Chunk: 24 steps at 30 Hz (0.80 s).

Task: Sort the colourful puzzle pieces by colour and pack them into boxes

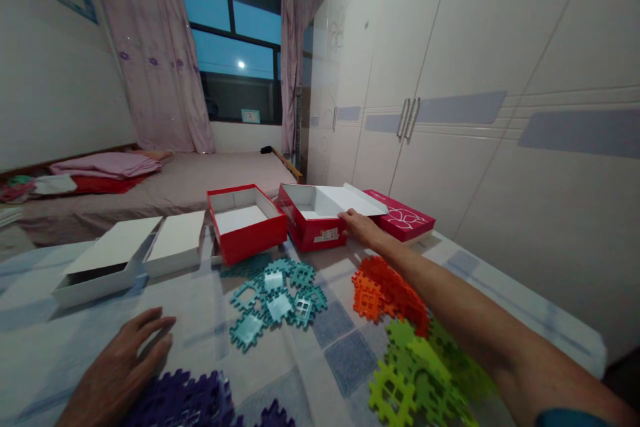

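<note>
My right hand (359, 225) reaches to a red box (313, 232) with a white inside. Its fingers close on the near edge of the box's white lid (350, 200), which is tilted open to the right. Above the near left of the table, my left hand (127, 360) has its fingers stretched out and holds nothing. Just right of it lie dark purple interlocking plastic tiles (185, 397). Teal tiles (277, 307) are spread in the middle. Orange tiles (385, 290) and lime green tiles (420, 373) lie in piles beside and below my right forearm.
An open red box (253, 237) stands left of the lidded one. Two white boxes (175, 243) (107, 253) are farther left. A flat crimson box (403, 213) sits at the back right. Behind the checked tablecloth (350, 353) are a bed (220, 173) and a white wardrobe (450, 167).
</note>
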### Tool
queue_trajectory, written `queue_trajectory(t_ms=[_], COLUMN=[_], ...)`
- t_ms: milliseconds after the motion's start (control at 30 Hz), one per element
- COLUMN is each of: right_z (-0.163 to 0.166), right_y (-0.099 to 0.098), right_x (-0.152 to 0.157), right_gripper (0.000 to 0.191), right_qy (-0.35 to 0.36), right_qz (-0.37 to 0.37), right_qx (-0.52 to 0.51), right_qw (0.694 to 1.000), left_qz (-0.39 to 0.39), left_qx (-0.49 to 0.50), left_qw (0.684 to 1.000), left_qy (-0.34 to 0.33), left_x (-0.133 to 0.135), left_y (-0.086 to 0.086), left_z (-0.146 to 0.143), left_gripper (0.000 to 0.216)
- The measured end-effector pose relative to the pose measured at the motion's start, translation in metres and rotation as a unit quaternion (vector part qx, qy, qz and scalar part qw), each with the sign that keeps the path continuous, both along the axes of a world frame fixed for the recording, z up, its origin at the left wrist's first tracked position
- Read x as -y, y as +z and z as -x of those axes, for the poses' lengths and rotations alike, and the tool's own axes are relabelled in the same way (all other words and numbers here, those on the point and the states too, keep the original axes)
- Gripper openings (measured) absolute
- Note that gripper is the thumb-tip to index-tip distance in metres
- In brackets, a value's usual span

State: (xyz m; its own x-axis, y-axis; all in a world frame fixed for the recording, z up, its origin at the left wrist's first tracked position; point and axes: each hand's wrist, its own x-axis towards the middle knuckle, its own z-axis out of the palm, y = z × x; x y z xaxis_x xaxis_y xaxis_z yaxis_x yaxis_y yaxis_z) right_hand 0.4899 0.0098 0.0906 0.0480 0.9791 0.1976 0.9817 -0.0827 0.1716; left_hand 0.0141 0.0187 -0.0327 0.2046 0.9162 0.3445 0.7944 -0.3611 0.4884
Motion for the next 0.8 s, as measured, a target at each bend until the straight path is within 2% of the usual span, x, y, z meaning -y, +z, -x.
queue_trajectory(t_ms=[200,333,467,667,800], right_z=[-0.027,-0.049,-0.065,-0.074,-0.068], right_y=[-0.001,0.005,0.007,0.004,0.007], right_x=[-0.006,0.012,0.039,0.059,0.069], right_gripper=[0.023,0.022,0.022,0.021,0.034], right_qy=[-0.016,-0.028,-0.032,-0.041,-0.044], right_qz=[-0.003,0.004,0.006,0.002,-0.039], right_qx=[0.002,0.012,0.02,0.013,0.013], right_qw=[1.0,1.0,0.999,0.999,0.998], left_qz=[-0.008,-0.005,-0.026,-0.041,-0.044], left_qx=[-0.007,-0.012,-0.02,-0.019,-0.019], left_qw=[1.0,1.0,0.999,0.999,0.999], left_qy=[0.0,-0.003,-0.015,-0.019,-0.025], left_x=[-0.002,-0.004,-0.01,-0.018,-0.02], left_y=[-0.003,-0.007,-0.02,-0.032,-0.031], left_z=[0.002,0.005,0.013,0.02,0.02], left_gripper=[0.052,0.051,0.049,0.047,0.047])
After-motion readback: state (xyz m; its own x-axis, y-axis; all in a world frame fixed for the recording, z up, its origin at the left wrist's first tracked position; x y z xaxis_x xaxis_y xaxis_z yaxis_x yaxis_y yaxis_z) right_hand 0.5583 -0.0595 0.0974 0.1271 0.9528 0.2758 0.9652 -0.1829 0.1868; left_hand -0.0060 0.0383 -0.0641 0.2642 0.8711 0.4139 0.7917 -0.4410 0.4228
